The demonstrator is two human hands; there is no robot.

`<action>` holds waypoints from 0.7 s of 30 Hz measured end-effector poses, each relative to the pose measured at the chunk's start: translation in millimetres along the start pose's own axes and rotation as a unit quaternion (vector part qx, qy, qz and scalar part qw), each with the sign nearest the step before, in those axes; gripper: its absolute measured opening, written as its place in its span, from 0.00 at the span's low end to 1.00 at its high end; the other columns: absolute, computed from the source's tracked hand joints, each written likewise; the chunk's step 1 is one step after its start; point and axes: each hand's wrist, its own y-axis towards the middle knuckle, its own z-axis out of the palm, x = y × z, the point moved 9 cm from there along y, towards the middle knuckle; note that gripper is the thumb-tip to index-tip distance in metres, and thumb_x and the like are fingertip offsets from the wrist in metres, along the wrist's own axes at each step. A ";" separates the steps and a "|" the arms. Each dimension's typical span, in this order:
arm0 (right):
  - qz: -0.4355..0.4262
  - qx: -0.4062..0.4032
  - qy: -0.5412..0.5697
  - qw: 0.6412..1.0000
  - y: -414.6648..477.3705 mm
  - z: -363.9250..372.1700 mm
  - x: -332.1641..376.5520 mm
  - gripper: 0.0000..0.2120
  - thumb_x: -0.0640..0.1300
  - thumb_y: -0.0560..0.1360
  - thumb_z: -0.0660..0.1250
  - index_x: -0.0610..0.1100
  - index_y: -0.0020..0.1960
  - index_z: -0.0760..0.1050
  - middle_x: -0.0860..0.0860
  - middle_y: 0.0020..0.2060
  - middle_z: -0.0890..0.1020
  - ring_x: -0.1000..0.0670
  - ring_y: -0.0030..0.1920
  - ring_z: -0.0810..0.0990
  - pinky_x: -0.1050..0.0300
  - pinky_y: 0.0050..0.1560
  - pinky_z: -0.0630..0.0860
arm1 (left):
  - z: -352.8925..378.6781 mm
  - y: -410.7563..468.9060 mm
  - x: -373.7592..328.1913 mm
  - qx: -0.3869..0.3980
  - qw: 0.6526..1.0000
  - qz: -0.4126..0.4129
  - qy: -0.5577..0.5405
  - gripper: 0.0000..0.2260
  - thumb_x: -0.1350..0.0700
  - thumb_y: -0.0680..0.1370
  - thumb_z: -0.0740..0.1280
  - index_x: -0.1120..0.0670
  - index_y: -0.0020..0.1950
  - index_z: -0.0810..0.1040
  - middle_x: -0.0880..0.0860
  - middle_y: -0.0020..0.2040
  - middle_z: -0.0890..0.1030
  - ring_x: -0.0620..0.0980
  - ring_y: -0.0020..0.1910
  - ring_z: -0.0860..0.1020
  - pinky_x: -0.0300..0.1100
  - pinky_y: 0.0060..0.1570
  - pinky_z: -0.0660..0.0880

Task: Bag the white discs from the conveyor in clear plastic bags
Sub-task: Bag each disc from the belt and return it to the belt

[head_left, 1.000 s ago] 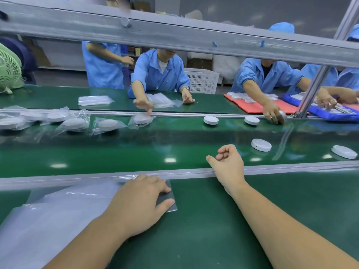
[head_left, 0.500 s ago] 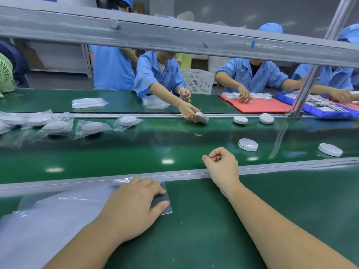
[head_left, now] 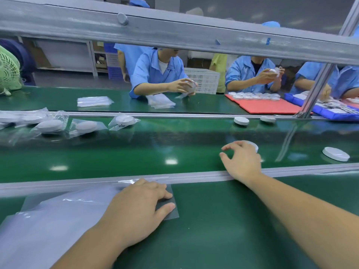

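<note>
On the green conveyor belt, my right hand reaches across the rail with fingers spread over a white disc. The hand hides most of that disc, and I cannot tell whether it touches it. A second white disc lies further right, and two more sit at the belt's far edge. My left hand rests flat on a stack of clear plastic bags on the near green table. Several bagged discs lie on the belt at the left.
A grey rail divides my table from the belt. An overhead metal beam crosses the view, with a slanted post at right. Workers in blue sit opposite with a red tray and a blue tray. A green fan stands far left.
My right hand has uncurled from a loose fist and moved forward and right over the nearest disc. The loose and bagged discs have drifted left on the belt. My left hand stays on the bags.
</note>
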 end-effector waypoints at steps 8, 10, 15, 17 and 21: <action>0.128 0.154 -0.073 0.977 49.8 18.3 -66.5 0.37 0.67 0.79 0.61 0.57 0.82 0.54 0.46 0.80 0.62 0.36 0.76 0.65 0.37 0.73 0.66 | 0.4 1.7 2.6 0.003 1.000 -0.010 -0.004 0.15 0.36 0.81 0.56 0.31 0.65 0.75 0.28 0.68 0.71 0.34 0.67 0.65 0.38 0.57 0.73; 0.111 0.153 -0.061 0.980 54.9 19.4 -68.0 0.32 0.63 0.80 0.62 0.56 0.81 0.59 0.46 0.75 0.71 0.37 0.70 0.72 0.40 0.68 0.71 | 1.0 2.6 3.8 0.005 1.000 -0.012 -0.001 0.15 0.36 0.81 0.56 0.31 0.65 0.74 0.28 0.68 0.71 0.34 0.65 0.65 0.37 0.55 0.72; 0.044 0.102 -0.180 0.977 59.8 12.7 -53.8 0.24 0.59 0.84 0.58 0.52 0.77 0.65 0.46 0.72 0.72 0.40 0.71 0.70 0.44 0.65 0.68 | 0.8 2.9 2.7 -0.009 1.000 -0.007 0.001 0.15 0.38 0.82 0.56 0.34 0.64 0.77 0.29 0.67 0.72 0.32 0.65 0.65 0.34 0.53 0.71; 0.015 0.095 -0.194 0.976 59.9 14.9 -48.8 0.19 0.51 0.85 0.57 0.45 0.74 0.66 0.43 0.72 0.71 0.40 0.70 0.70 0.44 0.63 0.69 | 0.3 2.9 1.5 -0.016 1.000 -0.004 -0.008 0.15 0.39 0.82 0.56 0.35 0.64 0.78 0.29 0.66 0.72 0.32 0.65 0.65 0.34 0.56 0.71; -0.015 0.079 -0.235 0.969 59.3 12.4 -40.6 0.19 0.39 0.83 0.58 0.42 0.72 0.62 0.42 0.61 0.77 0.39 0.56 0.77 0.47 0.51 0.71 | -2.0 1.3 2.1 -0.026 0.999 -0.005 -0.034 0.15 0.40 0.82 0.57 0.37 0.61 0.80 0.30 0.65 0.73 0.31 0.65 0.66 0.34 0.59 0.72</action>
